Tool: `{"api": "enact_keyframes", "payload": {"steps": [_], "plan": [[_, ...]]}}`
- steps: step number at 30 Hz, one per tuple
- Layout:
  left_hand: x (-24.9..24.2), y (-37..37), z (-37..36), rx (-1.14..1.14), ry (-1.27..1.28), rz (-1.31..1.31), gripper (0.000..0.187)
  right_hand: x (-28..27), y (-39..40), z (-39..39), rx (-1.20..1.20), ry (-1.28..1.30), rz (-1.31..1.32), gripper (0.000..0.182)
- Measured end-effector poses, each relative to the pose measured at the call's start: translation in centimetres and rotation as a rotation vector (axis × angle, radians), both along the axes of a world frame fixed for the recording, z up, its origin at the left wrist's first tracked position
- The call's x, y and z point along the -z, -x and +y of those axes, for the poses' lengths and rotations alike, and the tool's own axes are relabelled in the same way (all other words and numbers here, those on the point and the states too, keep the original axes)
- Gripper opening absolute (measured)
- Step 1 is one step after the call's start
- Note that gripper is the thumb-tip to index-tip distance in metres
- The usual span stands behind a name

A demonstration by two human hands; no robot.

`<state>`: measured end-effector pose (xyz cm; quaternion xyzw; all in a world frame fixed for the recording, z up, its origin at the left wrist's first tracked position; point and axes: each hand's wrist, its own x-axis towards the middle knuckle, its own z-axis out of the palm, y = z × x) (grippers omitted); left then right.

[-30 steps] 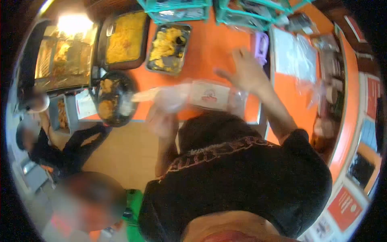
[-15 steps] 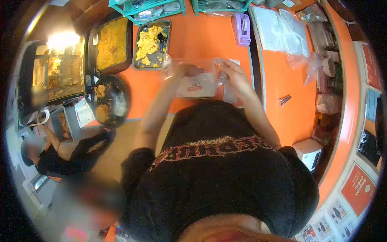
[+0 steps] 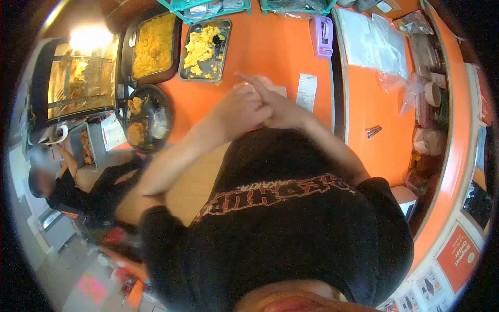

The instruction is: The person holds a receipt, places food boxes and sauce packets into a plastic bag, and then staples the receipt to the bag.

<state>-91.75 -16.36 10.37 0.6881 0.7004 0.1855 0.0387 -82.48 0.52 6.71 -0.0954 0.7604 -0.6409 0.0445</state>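
Note:
My left hand (image 3: 238, 112) and my right hand (image 3: 280, 106) meet at the front of the orange counter, close to my black shirt. The left fingers are curled in, and the right hand crosses over them with one finger stretched up and left. Both hands pinch the clear plastic bag (image 3: 264, 81), of which only a bit shows past the fingers. The white box under it is almost wholly hidden by my hands. A printed receipt (image 3: 306, 91) lies just right of them.
A tray of yellow food (image 3: 200, 49), a larger yellow-filled tray (image 3: 154, 47) and a round black pan (image 3: 161, 112) stand at the left. Farther right are a purple dispenser (image 3: 323, 37), plastic sheets (image 3: 364, 42) and a stapler-like object (image 3: 373, 131). Another person (image 3: 78, 182) works far left.
My hands, apart before and holding the bag around the white box, have come together and now cover the box. More of the receipt shows. The blurred head at lower left is gone from view.

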Motion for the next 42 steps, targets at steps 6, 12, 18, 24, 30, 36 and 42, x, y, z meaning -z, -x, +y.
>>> {"api": "enact_keyframes", "payload": {"steps": [6, 12, 18, 24, 30, 36, 42], "plan": [[2.8, 0.7, 1.9, -0.441, -0.438, -0.633, 0.032, 0.2, 3.3, 1.4, 0.080, 0.104, -0.258, 0.081], [19.9, 1.5, 2.3, -0.583, -0.482, -1.366, 0.022, 1.0, 4.9, 10.1, 0.178, -0.020, -0.387, 0.079], [16.0, -2.2, 6.2, -0.786, -0.410, -0.807, 0.019, 14.9, 0.9, 2.7, -0.170, -0.908, 0.163, 0.090], [12.6, -3.9, 6.5, -0.709, -0.434, -0.463, 0.047, 18.2, 1.3, -1.7, -0.017, -0.643, 0.097, 0.064], [11.3, -3.7, 5.6, -0.720, -0.152, -0.867, 0.053, 19.4, 2.7, -1.5, 0.201, -0.249, -0.093, 0.042], [11.3, 2.5, -5.5, -0.929, -0.677, -1.311, 0.046, 16.4, 5.7, 0.7, 0.277, 0.436, -0.217, 0.030], [14.1, -1.7, -4.8, -0.930, -0.658, -1.930, 0.056, -2.4, 4.3, 3.3, -0.196, 0.041, 0.234, 0.040]]}}
